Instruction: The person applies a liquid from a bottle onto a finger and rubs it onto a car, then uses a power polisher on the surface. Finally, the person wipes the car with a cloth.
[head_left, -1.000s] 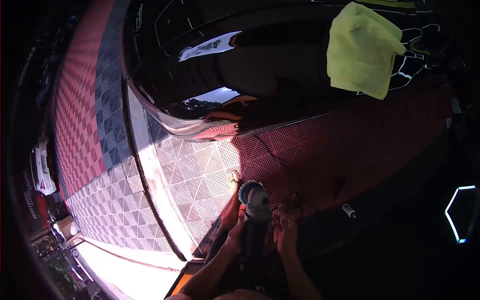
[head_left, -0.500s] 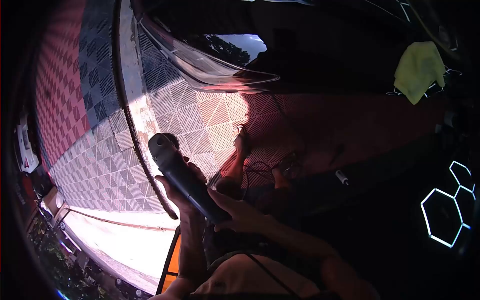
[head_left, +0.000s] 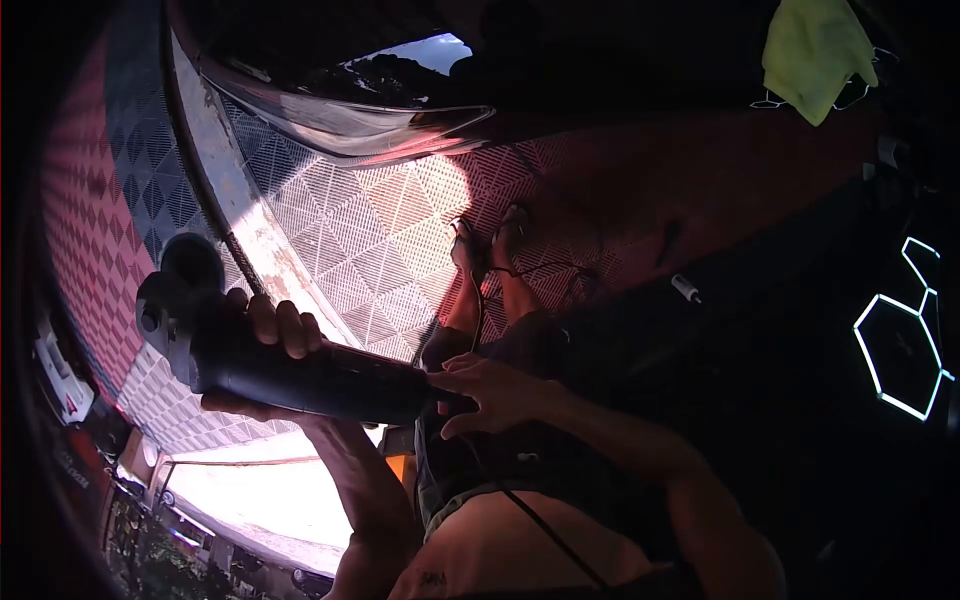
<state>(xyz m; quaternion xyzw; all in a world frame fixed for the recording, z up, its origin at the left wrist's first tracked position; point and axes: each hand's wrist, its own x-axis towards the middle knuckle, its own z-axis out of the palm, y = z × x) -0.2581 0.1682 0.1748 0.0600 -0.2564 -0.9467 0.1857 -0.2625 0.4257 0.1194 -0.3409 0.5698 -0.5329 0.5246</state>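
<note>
Head view: a big dark power tool (head_left: 330, 380) lies slantwise in the left and middle of the frame, held up over the floor. Its fat front end is on the left, with a round dark pad (head_left: 192, 262) just above it. Its thin back end is near the middle.

The left hand (head_left: 286, 328) is wrapped around the tool close to the front end. Four fingers curl over the top and the thumb is underneath, so that hand is clamped on it. The right hand (head_left: 495, 392) is at the back end, with its fingertips at the tip of the tool. I cannot tell if those fingers pinch it or just touch it.

A black cord (head_left: 550, 535) runs over the person's belly at the bottom. Two feet (head_left: 463, 245) stand on the floor tiles (head_left: 340, 200), a little above the middle of the frame. A shiny dark panel (head_left: 560, 60) fills the top. A yellow-green cloth (head_left: 818, 60) is at the upper right. Below it and to the left, a small white bottle (head_left: 687, 289) lies on its side.
</note>
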